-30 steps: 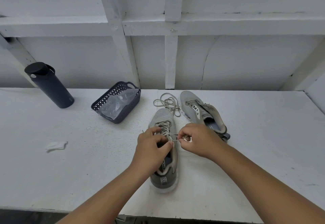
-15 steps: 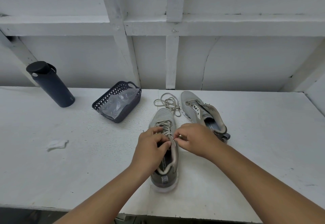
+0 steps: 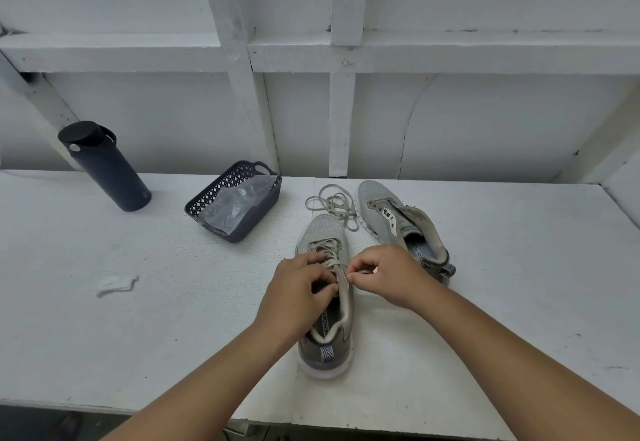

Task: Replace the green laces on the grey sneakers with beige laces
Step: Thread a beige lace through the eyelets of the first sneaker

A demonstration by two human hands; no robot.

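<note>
Hands [image 3: 301,288] [image 3: 388,272] pinch lace [image 3: 329,257] (beige) — on near sneaker [image 3: 327,329].

Two grey sneakers, one laced [image 3: 325,253], one unlaced [image 3: 398,218]; one loose lace bundle [image 3: 334,205]; one dark bottle [image 3: 104,166]; one dark basket [image 3: 235,203], one clear plastic bag [image 3: 239,205] inside; one white scrap [image 3: 116,284]; two hands, left [image 3: 299,288], right [image 3: 389,272]; one bench [image 3: 138,336]

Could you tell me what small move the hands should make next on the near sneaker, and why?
Probably pull the pinched lace end out sideways to take up slack. The right hand pinches a thin lace end at the upper eyelets of the near grey mesh sneaker, while the left hand grips its tongue area. The far grey sneaker is still unlaced, with a loose beige lace beside it.
</note>
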